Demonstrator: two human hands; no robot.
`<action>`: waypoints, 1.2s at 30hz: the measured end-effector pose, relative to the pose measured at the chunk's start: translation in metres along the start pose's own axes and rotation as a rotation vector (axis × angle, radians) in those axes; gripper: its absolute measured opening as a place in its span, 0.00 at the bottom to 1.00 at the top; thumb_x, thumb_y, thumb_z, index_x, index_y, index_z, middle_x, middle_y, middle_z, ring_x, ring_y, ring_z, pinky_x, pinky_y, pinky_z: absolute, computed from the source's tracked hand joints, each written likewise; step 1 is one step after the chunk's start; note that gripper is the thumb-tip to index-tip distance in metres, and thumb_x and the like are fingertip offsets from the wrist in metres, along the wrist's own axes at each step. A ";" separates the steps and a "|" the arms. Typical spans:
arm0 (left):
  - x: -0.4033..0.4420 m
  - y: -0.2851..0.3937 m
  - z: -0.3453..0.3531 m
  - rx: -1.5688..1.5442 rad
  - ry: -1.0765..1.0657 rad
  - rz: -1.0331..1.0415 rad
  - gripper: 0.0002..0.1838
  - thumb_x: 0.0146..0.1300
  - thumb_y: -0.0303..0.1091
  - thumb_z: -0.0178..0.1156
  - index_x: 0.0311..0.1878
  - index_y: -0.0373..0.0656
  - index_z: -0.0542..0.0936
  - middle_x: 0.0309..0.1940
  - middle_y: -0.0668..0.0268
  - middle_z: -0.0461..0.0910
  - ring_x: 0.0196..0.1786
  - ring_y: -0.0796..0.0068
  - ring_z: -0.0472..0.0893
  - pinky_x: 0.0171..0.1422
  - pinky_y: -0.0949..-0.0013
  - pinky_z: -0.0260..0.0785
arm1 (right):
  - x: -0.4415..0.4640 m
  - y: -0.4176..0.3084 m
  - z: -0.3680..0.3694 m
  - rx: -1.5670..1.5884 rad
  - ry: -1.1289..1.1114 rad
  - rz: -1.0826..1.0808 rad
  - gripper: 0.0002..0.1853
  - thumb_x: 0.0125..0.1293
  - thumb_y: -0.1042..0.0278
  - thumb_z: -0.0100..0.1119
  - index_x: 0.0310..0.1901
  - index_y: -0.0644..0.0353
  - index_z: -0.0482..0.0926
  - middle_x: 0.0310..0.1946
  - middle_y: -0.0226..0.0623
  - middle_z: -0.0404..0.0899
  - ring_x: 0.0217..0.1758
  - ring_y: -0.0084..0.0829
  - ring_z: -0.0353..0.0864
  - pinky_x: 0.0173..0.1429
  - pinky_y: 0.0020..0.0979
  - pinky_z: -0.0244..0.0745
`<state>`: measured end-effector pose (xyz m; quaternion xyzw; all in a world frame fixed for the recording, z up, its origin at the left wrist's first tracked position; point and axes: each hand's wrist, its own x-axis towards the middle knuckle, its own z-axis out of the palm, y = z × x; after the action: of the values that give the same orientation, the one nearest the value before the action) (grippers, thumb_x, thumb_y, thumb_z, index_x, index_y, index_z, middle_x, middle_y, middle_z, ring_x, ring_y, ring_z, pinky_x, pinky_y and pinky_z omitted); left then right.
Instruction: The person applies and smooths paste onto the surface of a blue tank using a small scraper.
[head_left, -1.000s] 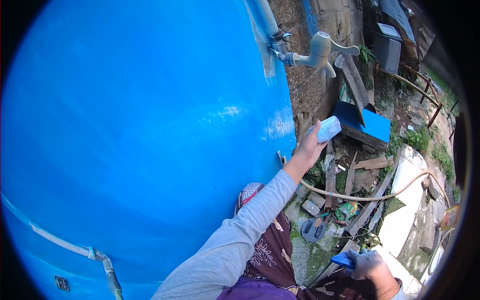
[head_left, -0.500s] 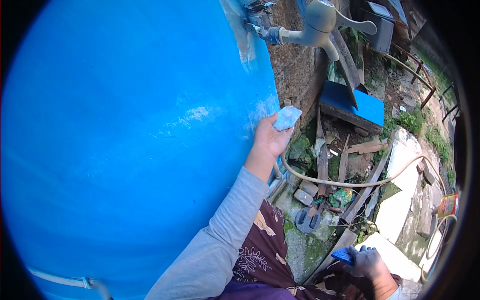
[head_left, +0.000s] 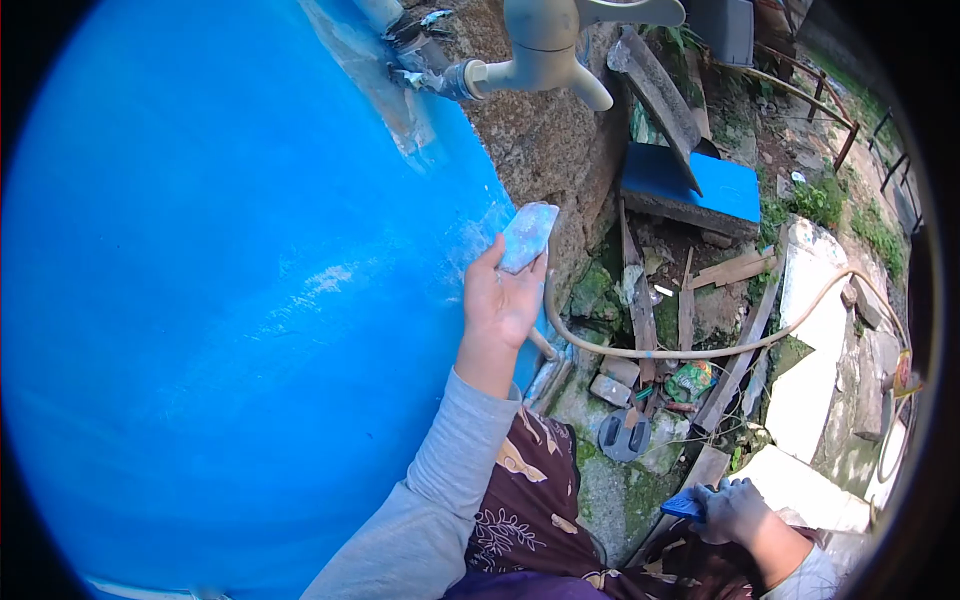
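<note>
My left hand [head_left: 500, 300] is palm up in the middle of the view, beside the large blue surface [head_left: 240, 200]. Between its thumb and fingers it holds a flat, pale piece smeared with blue [head_left: 528, 237]; I cannot make out its exact kind. Scuffed whitish marks show on the blue surface to the left of this hand. Low on the right, over the patterned dark cloth [head_left: 530, 470], my right hand [head_left: 735, 512] is closed around a small flat blue object [head_left: 684, 504], whose kind is partly hidden by the fingers. Whitish smears cover its fingers.
A beige tap [head_left: 545, 50] juts out above my left hand. A pale hose [head_left: 690, 353] curves across the ground on the right. Wooden boards [head_left: 735, 270], a blue-topped slab [head_left: 735, 190], stones [head_left: 612, 385] and a grey block [head_left: 623, 436] lie about there.
The view has shifted, so the tap and blue surface sit further left. My left hand has turned more upright with the pale piece. My right hand keeps its hold, nearly unmoved.
</note>
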<state>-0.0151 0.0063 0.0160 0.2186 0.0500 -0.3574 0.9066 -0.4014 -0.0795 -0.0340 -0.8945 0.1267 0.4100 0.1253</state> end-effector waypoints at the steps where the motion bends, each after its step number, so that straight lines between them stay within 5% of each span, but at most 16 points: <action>1: 0.003 0.004 -0.003 -0.027 -0.005 -0.074 0.23 0.65 0.29 0.44 0.60 0.28 0.56 0.60 0.49 0.61 0.64 0.54 0.61 0.70 0.54 0.50 | 0.000 0.002 0.001 0.017 -0.003 0.003 0.33 0.52 0.44 0.55 0.58 0.53 0.68 0.44 0.47 0.76 0.50 0.39 0.75 0.56 0.37 0.63; 7: 0.010 -0.001 -0.007 -0.091 0.191 -0.179 0.24 0.65 0.29 0.44 0.61 0.28 0.54 0.64 0.48 0.55 0.68 0.53 0.55 0.72 0.54 0.46 | -0.001 0.007 0.000 0.082 -0.007 0.003 0.32 0.53 0.44 0.54 0.57 0.53 0.68 0.45 0.45 0.76 0.52 0.38 0.74 0.56 0.37 0.63; 11: 0.001 0.013 -0.011 -0.079 -0.016 -0.202 0.25 0.66 0.28 0.43 0.63 0.28 0.52 0.65 0.47 0.53 0.69 0.51 0.51 0.72 0.51 0.44 | -0.009 0.008 -0.008 0.127 0.069 0.073 0.32 0.54 0.47 0.55 0.57 0.56 0.68 0.45 0.48 0.75 0.51 0.42 0.74 0.54 0.38 0.64; 16: 0.015 0.000 -0.007 0.012 0.191 -0.197 0.26 0.66 0.30 0.43 0.62 0.26 0.52 0.64 0.47 0.55 0.68 0.52 0.54 0.72 0.52 0.43 | -0.012 0.009 -0.010 0.090 0.013 0.112 0.31 0.57 0.48 0.52 0.58 0.58 0.67 0.46 0.49 0.73 0.51 0.43 0.74 0.56 0.38 0.64; 20: -0.003 0.014 -0.002 -0.065 -0.096 -0.160 0.27 0.66 0.31 0.43 0.64 0.27 0.50 0.66 0.48 0.52 0.69 0.52 0.52 0.72 0.54 0.42 | -0.011 0.008 -0.004 0.093 0.063 0.098 0.31 0.57 0.47 0.52 0.59 0.58 0.66 0.47 0.50 0.73 0.51 0.43 0.74 0.56 0.38 0.64; 23: 0.010 0.004 -0.010 0.048 0.165 -0.187 0.25 0.67 0.30 0.41 0.64 0.29 0.51 0.65 0.48 0.53 0.69 0.53 0.52 0.72 0.53 0.41 | -0.015 0.009 -0.009 0.152 0.012 0.080 0.32 0.56 0.48 0.54 0.59 0.57 0.65 0.48 0.49 0.72 0.51 0.44 0.74 0.56 0.38 0.64; 30: -0.005 0.011 -0.006 -0.078 -0.018 -0.122 0.25 0.66 0.31 0.44 0.62 0.28 0.53 0.64 0.48 0.53 0.69 0.54 0.52 0.72 0.55 0.43 | -0.013 0.010 -0.010 0.164 0.040 0.098 0.32 0.54 0.48 0.55 0.59 0.56 0.66 0.49 0.48 0.72 0.50 0.44 0.74 0.55 0.38 0.64; 36: 0.014 -0.003 -0.015 -0.064 0.154 -0.153 0.25 0.66 0.31 0.44 0.62 0.28 0.53 0.64 0.48 0.53 0.68 0.55 0.53 0.71 0.55 0.44 | -0.013 0.009 -0.016 0.146 0.008 0.043 0.32 0.53 0.48 0.55 0.59 0.56 0.66 0.49 0.48 0.72 0.50 0.43 0.74 0.55 0.38 0.64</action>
<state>-0.0055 0.0020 -0.0015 0.2118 0.1474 -0.4060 0.8767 -0.4012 -0.0912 -0.0150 -0.8818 0.1760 0.3985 0.1807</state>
